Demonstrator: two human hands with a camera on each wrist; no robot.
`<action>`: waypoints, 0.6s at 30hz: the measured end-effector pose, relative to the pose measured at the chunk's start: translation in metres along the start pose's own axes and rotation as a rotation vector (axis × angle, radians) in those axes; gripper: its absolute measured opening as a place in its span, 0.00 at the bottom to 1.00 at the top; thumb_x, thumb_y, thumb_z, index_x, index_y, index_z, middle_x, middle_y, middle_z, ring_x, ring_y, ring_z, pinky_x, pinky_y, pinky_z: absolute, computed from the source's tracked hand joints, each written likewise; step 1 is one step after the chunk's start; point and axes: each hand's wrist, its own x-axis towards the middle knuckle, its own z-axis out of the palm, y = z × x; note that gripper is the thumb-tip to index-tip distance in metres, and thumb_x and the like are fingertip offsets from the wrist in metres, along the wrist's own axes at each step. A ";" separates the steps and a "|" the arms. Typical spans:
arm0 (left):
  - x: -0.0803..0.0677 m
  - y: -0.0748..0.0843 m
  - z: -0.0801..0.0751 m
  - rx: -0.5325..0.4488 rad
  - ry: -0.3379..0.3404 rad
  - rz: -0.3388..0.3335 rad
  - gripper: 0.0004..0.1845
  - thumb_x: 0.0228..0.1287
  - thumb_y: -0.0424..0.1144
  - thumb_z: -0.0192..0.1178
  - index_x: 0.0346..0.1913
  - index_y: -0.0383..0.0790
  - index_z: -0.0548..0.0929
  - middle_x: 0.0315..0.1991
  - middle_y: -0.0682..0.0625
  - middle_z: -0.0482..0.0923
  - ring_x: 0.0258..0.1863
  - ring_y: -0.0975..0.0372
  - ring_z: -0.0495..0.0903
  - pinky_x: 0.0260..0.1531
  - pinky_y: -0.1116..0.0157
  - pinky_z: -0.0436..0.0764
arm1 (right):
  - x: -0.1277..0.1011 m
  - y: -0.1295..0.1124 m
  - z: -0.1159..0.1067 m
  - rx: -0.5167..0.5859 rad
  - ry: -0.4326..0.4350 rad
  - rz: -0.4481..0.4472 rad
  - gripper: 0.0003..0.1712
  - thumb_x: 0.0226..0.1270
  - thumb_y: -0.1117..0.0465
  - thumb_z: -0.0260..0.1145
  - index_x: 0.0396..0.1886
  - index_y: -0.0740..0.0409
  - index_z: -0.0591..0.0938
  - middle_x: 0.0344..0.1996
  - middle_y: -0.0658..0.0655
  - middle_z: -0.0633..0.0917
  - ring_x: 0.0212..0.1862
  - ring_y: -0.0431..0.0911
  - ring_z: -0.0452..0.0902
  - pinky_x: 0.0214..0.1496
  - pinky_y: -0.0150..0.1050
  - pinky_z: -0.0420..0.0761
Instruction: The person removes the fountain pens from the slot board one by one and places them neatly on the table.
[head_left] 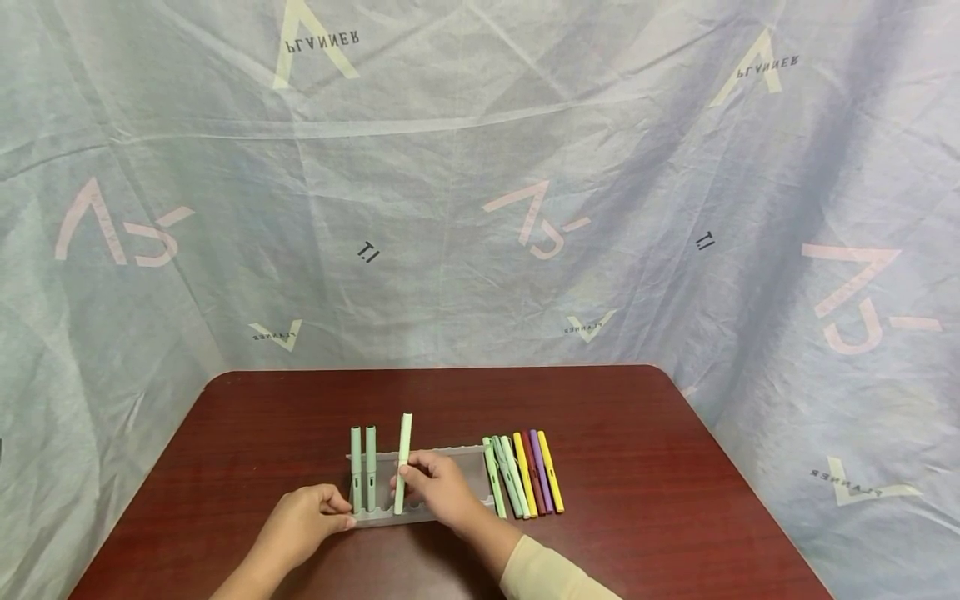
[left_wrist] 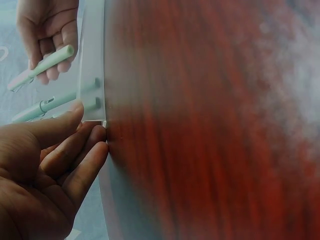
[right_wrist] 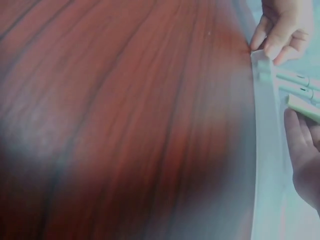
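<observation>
1. Head view: here's the left hand (head_left: 303, 521), thumb and fingers pinching the near left corner of a clear rack (head_left: 381, 522). The right hand (head_left: 446, 492) grasps a pale green pen (head_left: 406, 437) over the rack; whether pen meets notch, I can't tell. Two grey-green pens (head_left: 356, 467) lie across it at the left, a gap from the held one. Right of the rack, just beside its end, a row of coloured pens (head_left: 535, 475); past those, the desk (head_left: 637, 467) runs wide to its edge.
2. Left wrist view: thumb on the corner, some fingers curled beneath, and the grey-green ends show through the front wall. The other hand's fingers wrap the pale pen.
3. Right wrist view: grasping fingers partly cut off, pen end near the rack's front edge, broad desk before it.
</observation>
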 end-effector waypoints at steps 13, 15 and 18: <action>-0.001 -0.001 0.001 -0.008 0.014 0.001 0.10 0.47 0.41 0.76 0.25 0.54 0.82 0.25 0.63 0.84 0.30 0.69 0.81 0.32 0.65 0.78 | -0.011 0.004 -0.024 0.021 -0.037 0.024 0.20 0.75 0.60 0.58 0.50 0.79 0.75 0.40 0.74 0.85 0.45 0.69 0.83 0.44 0.45 0.86; -0.001 -0.001 0.001 -0.009 0.016 0.007 0.10 0.47 0.42 0.76 0.25 0.54 0.82 0.26 0.63 0.84 0.30 0.69 0.82 0.32 0.65 0.78 | -0.013 0.004 -0.027 0.026 -0.031 0.034 0.21 0.75 0.60 0.58 0.50 0.79 0.75 0.40 0.74 0.85 0.45 0.69 0.83 0.44 0.45 0.86; -0.001 -0.002 0.001 -0.012 0.016 0.013 0.10 0.47 0.42 0.76 0.25 0.54 0.82 0.26 0.63 0.84 0.30 0.69 0.82 0.32 0.65 0.78 | -0.015 0.002 -0.031 0.020 -0.019 0.046 0.21 0.75 0.60 0.59 0.50 0.79 0.76 0.40 0.74 0.85 0.44 0.68 0.83 0.44 0.45 0.86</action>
